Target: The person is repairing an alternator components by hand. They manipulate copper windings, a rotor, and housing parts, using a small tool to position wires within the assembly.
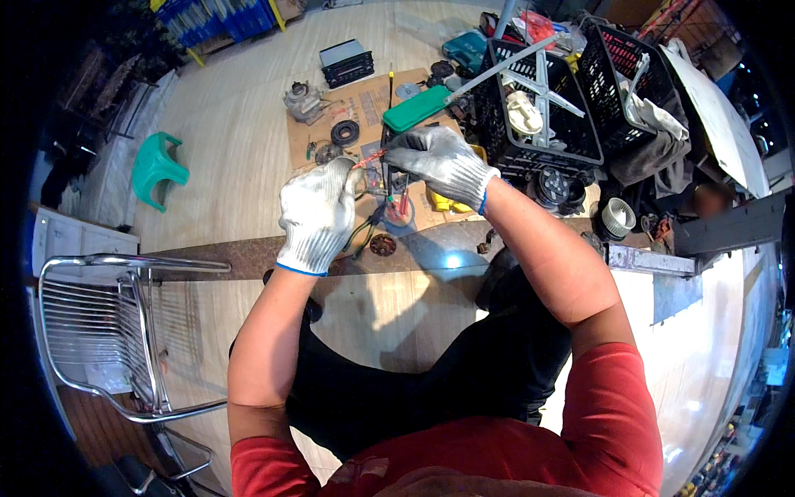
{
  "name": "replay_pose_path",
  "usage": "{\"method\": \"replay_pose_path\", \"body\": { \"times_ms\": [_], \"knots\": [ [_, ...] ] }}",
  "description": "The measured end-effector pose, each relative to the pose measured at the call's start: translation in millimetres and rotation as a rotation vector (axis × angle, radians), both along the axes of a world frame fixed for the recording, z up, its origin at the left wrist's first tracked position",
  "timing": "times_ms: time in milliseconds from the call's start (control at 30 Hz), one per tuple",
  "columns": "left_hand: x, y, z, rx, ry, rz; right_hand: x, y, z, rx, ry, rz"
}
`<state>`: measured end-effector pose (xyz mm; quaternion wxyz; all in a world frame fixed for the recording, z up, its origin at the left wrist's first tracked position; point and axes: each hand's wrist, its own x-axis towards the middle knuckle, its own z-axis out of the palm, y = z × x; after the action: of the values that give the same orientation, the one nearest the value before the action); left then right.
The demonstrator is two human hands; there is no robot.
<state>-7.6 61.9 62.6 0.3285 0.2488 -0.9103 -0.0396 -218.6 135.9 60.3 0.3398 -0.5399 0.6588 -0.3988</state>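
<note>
The left grip (318, 211) closes on one end of a reddish strand (370, 158), perhaps wire, though too small to be sure; the right grip (440, 162) pinches the other, probably steadying it between them. Rightward, a black crate (546, 156) contains loose parts (523, 113).

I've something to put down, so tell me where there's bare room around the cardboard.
Widest: pale floor between the green stool and the left edge of the cardboard. Smaller: floor between the black boxy unit and the teal case. Crowded: beneath the left hand and right hand, around the pliers, and rightward up to the left black crate.
</note>
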Motion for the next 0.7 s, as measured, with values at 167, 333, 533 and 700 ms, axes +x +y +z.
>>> {"method": "replay_pose_path", "body": {
  "times_ms": [167,333,533,700],
  "knots": [
    [-1,0,3,-0.02,0.009,-0.01,4,1,-3,-0.069,0.044,0.016],
    [1,-1,1,-0.013,-0.001,0.042,13,1,0,-0.05,0.088,0.05],
    [4,0,8,0.368,0.129,0.037,4,-5,-20,-0.406,0.523,0.196],
    [10,-1,12,0.345,0.073,0.058,0,-4,0,-0.005,0.343,0.049]
  ]
}}
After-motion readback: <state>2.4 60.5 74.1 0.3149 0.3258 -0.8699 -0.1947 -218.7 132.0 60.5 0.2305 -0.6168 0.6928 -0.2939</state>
